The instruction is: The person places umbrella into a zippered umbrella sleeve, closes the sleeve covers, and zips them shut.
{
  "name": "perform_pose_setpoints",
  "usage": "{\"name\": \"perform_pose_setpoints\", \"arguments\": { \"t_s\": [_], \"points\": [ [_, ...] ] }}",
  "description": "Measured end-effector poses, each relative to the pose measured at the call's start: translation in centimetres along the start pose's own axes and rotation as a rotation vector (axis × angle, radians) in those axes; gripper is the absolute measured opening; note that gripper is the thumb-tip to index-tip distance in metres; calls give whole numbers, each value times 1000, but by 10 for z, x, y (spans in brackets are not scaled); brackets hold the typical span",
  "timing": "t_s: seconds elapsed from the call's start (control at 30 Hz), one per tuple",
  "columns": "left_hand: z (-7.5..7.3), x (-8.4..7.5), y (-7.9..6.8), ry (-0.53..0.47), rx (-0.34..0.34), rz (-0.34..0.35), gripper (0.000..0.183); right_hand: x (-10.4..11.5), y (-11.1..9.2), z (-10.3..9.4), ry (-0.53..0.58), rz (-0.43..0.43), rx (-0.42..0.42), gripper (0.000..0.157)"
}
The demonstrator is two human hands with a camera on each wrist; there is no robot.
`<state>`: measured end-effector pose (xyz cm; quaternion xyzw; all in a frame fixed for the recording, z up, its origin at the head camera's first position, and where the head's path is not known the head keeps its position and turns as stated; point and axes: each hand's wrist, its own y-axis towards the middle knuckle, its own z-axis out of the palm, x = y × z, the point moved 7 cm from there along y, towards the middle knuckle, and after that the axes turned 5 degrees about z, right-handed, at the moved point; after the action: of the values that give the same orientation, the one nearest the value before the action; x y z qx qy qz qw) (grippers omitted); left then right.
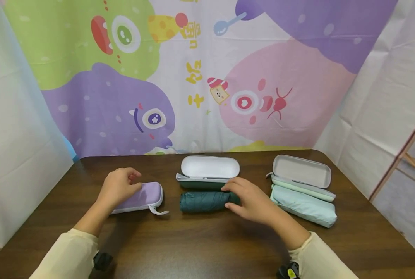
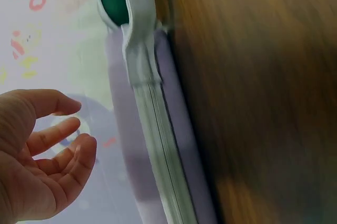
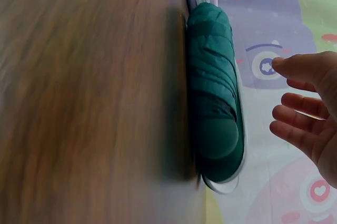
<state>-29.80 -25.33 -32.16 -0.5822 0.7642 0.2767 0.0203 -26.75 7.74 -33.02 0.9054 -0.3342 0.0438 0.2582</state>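
Note:
A zipped purple case (image 1: 147, 194) with a pale wrist loop lies at the left of the table. Just above it hovers my left hand (image 1: 117, 189), its fingers loosely bent and holding nothing. A folded dark green umbrella (image 1: 202, 202) lies mid-table in front of an unzipped dark green case (image 1: 210, 167) with a white lining. Over the umbrella's right end is my right hand (image 1: 249, 198); the right wrist view shows a gap between its relaxed fingers and the umbrella (image 3: 213, 76). The left wrist view likewise shows the purple case (image 2: 126, 145) apart from the fingers.
At the right, a folded mint umbrella (image 1: 305, 206) lies in front of an unzipped mint case (image 1: 301, 172) with a grey lining. A cartoon-print curtain (image 1: 200, 131) hangs behind the brown wooden table (image 1: 193, 244). White sheets hang at both sides.

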Motion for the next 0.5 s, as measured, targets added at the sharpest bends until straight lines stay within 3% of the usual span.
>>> {"name": "perform_pose_setpoints", "arguments": {
  "t_s": [0.27, 0.5],
  "points": [
    [13, -29, 9, -73, -10, 86, 15, 6, 14, 20, 16, 42, 104, 37],
    [30, -46, 25, -175, -3, 103, 15, 11, 25, 29, 26, 50, 164, 41]
  ]
}}
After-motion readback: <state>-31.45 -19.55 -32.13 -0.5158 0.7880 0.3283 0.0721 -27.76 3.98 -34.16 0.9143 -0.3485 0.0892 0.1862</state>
